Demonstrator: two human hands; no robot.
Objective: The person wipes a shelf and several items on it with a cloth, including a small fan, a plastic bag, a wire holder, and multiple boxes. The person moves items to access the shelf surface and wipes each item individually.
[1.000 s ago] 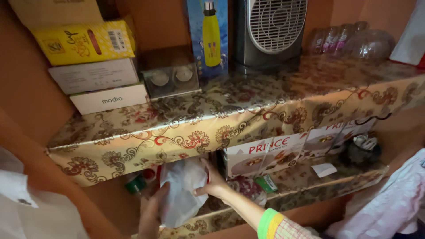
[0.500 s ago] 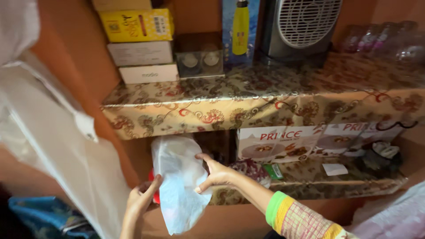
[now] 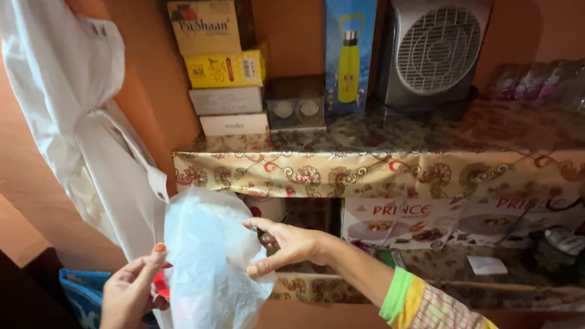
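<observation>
A thin white plastic bag hangs in front of the lower shelf, held between both hands. My right hand pinches its right edge with thumb and fingers. My left hand grips its left side low down, and something small and red shows by those fingers. What is inside the bag is hidden.
A shelf covered in a gold floral cloth carries stacked boxes, a bottle box and a grey fan. Dinner-set boxes stand below. A white shirt hangs at left, over a blue bag.
Both hands have drawn the white bag out from under the shelf and up toward me. The view has swung left, bringing the hanging shirt into sight.
</observation>
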